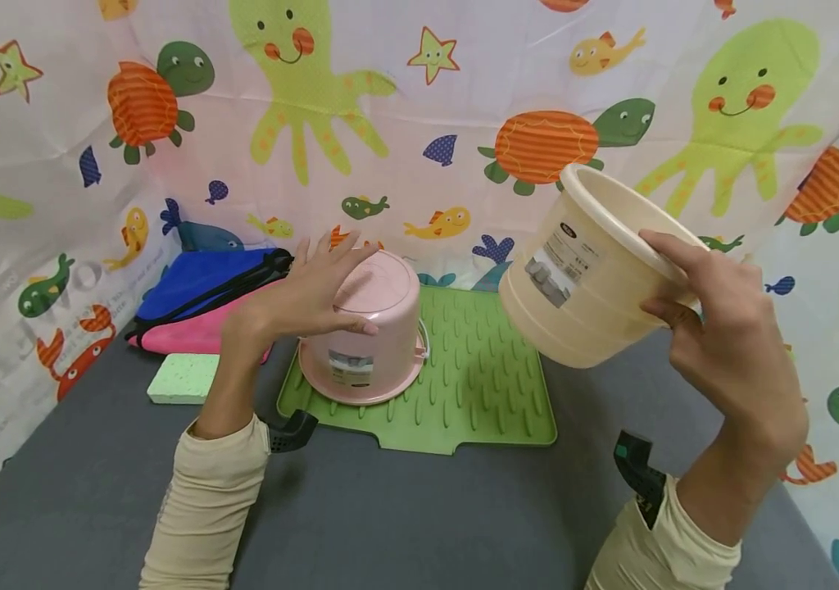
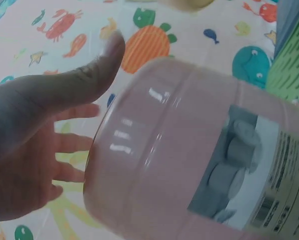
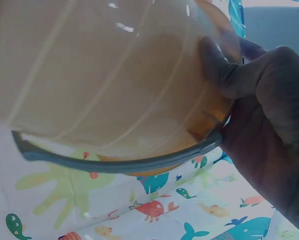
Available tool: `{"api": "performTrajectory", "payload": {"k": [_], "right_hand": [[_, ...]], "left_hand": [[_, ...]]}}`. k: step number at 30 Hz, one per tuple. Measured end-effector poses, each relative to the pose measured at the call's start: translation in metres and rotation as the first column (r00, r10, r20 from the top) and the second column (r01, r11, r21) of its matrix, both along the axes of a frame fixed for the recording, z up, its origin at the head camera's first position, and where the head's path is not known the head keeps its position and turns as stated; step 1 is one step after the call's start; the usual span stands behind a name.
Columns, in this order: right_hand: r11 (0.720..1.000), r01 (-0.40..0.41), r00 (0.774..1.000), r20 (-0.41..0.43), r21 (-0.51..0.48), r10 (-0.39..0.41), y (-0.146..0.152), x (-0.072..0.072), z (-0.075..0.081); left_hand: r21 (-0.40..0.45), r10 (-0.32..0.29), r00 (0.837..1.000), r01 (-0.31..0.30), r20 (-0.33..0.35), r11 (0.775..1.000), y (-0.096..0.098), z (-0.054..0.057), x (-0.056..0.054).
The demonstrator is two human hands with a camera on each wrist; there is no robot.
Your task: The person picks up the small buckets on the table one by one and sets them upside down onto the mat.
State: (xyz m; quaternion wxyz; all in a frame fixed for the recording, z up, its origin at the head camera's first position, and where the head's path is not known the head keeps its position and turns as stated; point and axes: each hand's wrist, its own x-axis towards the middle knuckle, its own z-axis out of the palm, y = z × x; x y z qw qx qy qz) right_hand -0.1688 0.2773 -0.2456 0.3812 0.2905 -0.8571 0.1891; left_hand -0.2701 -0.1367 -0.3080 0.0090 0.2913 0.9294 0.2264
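Note:
A pink bucket (image 1: 383, 328) stands upside down on a green ridged drying mat (image 1: 478, 369); its label faces the front. Beside its raised base is my left hand (image 1: 309, 295), fingers spread and thumb out; whether a fingertip touches the bucket I cannot tell. The left wrist view shows the bucket's side (image 2: 159, 135) close to that hand (image 2: 44, 115). My right hand (image 1: 729, 336) grips a cream bucket (image 1: 589, 279) by the rim, off the table and tilted, mouth toward the upper right. Under the cream bucket in the right wrist view curves a grey strip (image 3: 114, 166).
Left of the mat lies a folded blue and pink fabric item (image 1: 206, 295) with black trim. A pale green sponge-like block (image 1: 183, 378) lies in front of it. The grey table (image 1: 390, 524) meets a curtain (image 1: 405, 98) printed with sea animals at the back and sides.

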Motion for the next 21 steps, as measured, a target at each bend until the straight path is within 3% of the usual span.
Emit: {"api": "performTrajectory", "payload": {"k": [7, 13, 17, 21], "right_hand": [[0.995, -0.032, 0.996, -0.090, -0.093, 0.024, -0.008, 0.005, 0.001], [0.976, -0.144, 0.978, -0.173, -0.162, 0.116, -0.012, 0.007, 0.000], [0.955, -0.223, 0.961, -0.208, -0.197, 0.182, -0.012, 0.005, -0.002], [0.893, -0.355, 0.925, -0.244, -0.276, 0.292, -0.014, 0.001, -0.004]], "left_hand": [[0.152, -0.018, 0.989, 0.041, -0.149, 0.988, 0.027, 0.003, 0.004], [0.187, -0.102, 0.955, 0.159, -0.280, 0.969, 0.055, -0.003, 0.012], [0.233, -0.177, 0.923, 0.266, -0.341, 0.936, 0.074, -0.007, 0.015], [0.318, -0.220, 0.896, 0.353, -0.387, 0.880, 0.085, -0.009, 0.017]]}}
